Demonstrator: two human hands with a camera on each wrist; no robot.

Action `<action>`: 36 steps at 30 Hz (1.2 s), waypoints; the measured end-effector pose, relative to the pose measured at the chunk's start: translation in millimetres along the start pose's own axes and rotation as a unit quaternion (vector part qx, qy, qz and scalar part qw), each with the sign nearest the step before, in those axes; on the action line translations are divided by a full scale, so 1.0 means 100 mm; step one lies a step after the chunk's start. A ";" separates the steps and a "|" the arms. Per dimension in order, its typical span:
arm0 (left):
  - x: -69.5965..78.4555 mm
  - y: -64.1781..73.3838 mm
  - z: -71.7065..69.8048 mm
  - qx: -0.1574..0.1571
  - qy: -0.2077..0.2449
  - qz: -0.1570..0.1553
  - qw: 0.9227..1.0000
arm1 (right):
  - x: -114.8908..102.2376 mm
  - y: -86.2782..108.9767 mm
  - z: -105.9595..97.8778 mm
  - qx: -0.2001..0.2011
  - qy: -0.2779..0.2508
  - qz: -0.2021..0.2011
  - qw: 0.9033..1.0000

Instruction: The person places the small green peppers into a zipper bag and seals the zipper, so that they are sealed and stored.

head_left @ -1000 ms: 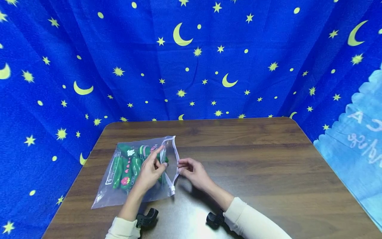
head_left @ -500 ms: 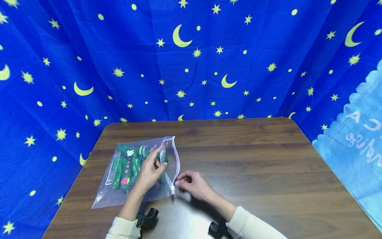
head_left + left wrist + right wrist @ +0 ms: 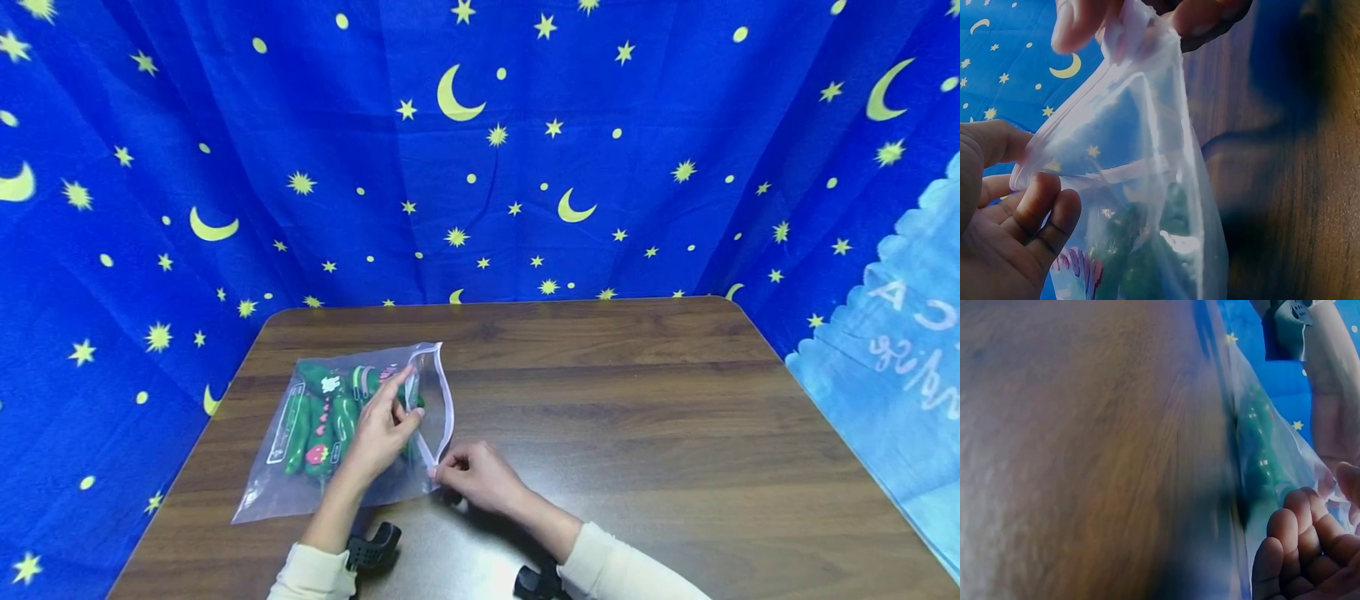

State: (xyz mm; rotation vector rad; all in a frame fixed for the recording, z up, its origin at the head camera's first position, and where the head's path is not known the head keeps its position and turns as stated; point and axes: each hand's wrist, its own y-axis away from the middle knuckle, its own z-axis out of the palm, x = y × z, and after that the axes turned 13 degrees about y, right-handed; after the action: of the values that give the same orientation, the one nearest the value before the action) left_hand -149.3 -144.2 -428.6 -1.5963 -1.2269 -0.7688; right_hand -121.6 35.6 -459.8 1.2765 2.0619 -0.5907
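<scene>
A clear zip bag (image 3: 273, 492) with a white zip edge lies on the left of the table, its mouth gaping to the right. Glossy long green things (image 3: 298, 429), several of them, show through the printed plastic. My left hand (image 3: 381, 433) pinches the near-side zip strip between thumb and fingers, as the left wrist view confirms. At the mouth's front corner, where the slider sits, my right hand (image 3: 480, 479) pinches the bag with thumb and forefinger; those fingers hide the slider. In the right wrist view the other fingers (image 3: 1282, 531) are curled.
The brown wooden table (image 3: 637, 417) extends to the right of the bag. Behind it hangs a blue curtain (image 3: 525, 167) with moons and stars. A light blue cloth (image 3: 900, 367) hangs at the right. Black wrist straps (image 3: 373, 546) sit on both wrists.
My right hand has let go of the middle of the mouth's right edge, moved toward me, and taken hold of the front corner at the slider. The left hand has stayed in place.
</scene>
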 end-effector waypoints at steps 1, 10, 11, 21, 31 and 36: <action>0.00 0.00 0.00 -0.001 0.000 0.001 1.000 | 0.00 0.00 0.01 0.000 0.001 -0.001 1.000; -0.07 0.11 -0.02 0.037 0.009 0.029 0.999 | -0.03 -0.02 0.02 0.006 0.010 0.006 1.000; -0.08 0.14 -0.02 0.045 0.012 0.034 0.998 | -0.03 -0.02 0.02 0.004 0.010 0.009 1.000; 0.00 0.47 -0.09 0.098 -0.036 0.001 0.995 | -0.04 -0.05 0.00 0.009 0.012 0.008 1.000; 0.16 0.77 0.06 0.060 0.107 -0.111 0.986 | -0.07 -0.08 -0.02 0.025 0.015 0.007 1.000; 0.17 0.94 0.18 0.001 0.232 -0.256 0.938 | -0.07 -0.09 -0.02 0.029 0.018 0.007 0.999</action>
State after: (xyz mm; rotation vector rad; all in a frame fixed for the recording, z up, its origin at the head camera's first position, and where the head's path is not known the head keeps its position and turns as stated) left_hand -55.6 -125.7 -448.2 -1.0009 -1.2873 -1.3822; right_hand -128.0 29.0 -453.0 1.3418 2.0783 -0.6291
